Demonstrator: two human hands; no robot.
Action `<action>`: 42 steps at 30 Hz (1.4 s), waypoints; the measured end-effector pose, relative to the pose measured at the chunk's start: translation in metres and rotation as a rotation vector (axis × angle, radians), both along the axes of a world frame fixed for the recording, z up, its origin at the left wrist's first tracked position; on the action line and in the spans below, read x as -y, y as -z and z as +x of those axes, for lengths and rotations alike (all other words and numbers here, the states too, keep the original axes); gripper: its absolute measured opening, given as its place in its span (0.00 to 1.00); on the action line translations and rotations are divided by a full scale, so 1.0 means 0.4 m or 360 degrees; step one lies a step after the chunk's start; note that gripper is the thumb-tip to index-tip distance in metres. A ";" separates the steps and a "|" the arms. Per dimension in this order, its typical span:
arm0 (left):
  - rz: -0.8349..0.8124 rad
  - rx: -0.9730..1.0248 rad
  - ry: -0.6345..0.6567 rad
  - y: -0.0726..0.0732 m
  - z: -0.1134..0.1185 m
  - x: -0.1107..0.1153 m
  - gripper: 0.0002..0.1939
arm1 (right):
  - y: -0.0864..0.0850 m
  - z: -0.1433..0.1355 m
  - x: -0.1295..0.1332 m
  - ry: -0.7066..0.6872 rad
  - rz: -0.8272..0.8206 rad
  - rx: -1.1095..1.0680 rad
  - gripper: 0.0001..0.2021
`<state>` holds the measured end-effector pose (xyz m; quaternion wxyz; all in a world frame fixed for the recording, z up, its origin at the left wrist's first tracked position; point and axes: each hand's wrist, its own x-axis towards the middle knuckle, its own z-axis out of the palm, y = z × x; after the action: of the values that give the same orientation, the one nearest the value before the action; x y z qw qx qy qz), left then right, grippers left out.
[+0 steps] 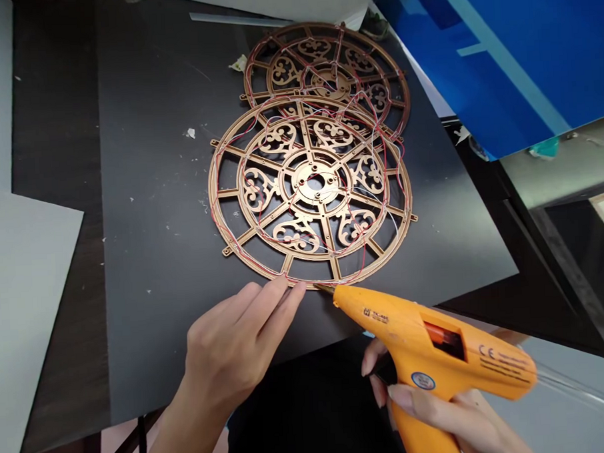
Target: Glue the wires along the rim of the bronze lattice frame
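Note:
A round, gold-brown openwork frame with spokes and scroll ornaments lies on the dark board. Thin red and white wires run along its rings and loop loosely across it. My left hand has its fingertips pressed together on the near rim, where red wire runs; the thumb is mostly hidden. In my right hand is a yellow hot glue gun, its fingers wrapped round the handle. The gun's metal nozzle points left at the near rim, just right of my left fingertips. A clear glue stick extends from its back.
A second wired round frame lies behind, partly under the first. The black board carries small white scraps. A blue panel stands at the upper right, and pale panels lie at the left.

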<state>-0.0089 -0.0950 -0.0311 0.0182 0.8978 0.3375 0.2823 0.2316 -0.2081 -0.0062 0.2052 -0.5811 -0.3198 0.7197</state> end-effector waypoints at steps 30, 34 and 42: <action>-0.0100 0.0094 -0.0007 0.002 -0.003 0.003 0.14 | -0.007 -0.013 -0.006 -0.0046 -0.0042 0.0068 0.20; -0.0096 0.0091 -0.0003 0.004 -0.004 0.004 0.14 | 0.000 -0.008 0.003 -0.0018 -0.0091 0.0081 0.20; -0.0060 0.0061 0.0000 0.002 -0.003 0.003 0.14 | -0.004 -0.008 0.013 0.0012 -0.0091 0.0108 0.21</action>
<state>-0.0099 -0.0962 -0.0318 0.0416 0.8917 0.3423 0.2932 0.2282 -0.2134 -0.0046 0.1802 -0.6120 -0.3036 0.7077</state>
